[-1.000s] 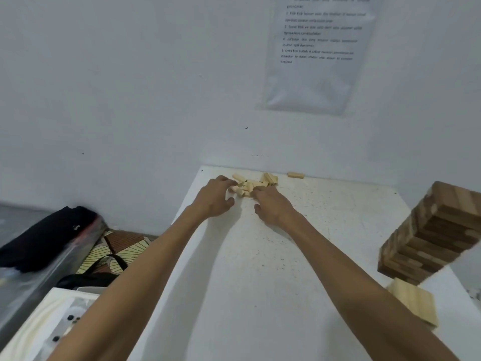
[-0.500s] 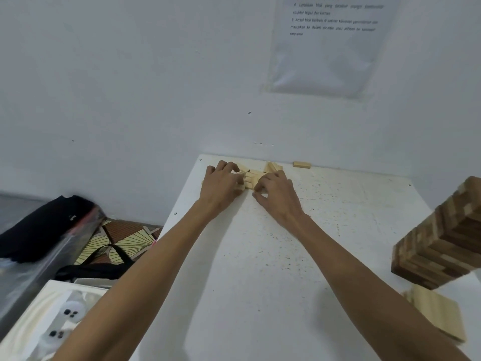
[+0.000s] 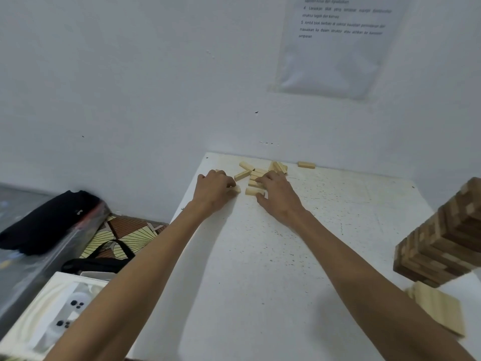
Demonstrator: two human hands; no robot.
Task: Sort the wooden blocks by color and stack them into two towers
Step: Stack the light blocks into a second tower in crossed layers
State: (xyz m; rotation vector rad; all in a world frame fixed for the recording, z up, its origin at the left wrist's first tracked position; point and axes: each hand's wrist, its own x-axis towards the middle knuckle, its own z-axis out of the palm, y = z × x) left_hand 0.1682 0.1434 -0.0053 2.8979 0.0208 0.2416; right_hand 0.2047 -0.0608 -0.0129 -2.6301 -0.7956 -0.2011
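Left hand [image 3: 214, 190] curls round 1 pale block [image 3: 236, 189], likely gathering by colour. Right hand [image 3: 278, 196] pinches 2nd block [image 3: 253, 191] between thumb and fingers. Loose blocks [image 3: 279, 166] lie just beyond fingertips. Brown tower [image 3: 442, 243] stands well right of both hands.

In the upper right of the frame I see a paper sheet [image 3: 335, 53] on the wall [image 3: 130, 74], printed in small slanted lines. I can read the numerals 4 and 5, "Ambil blok", "masukkan ke dalam struktur" and "simpanan". The rest is too blurred.
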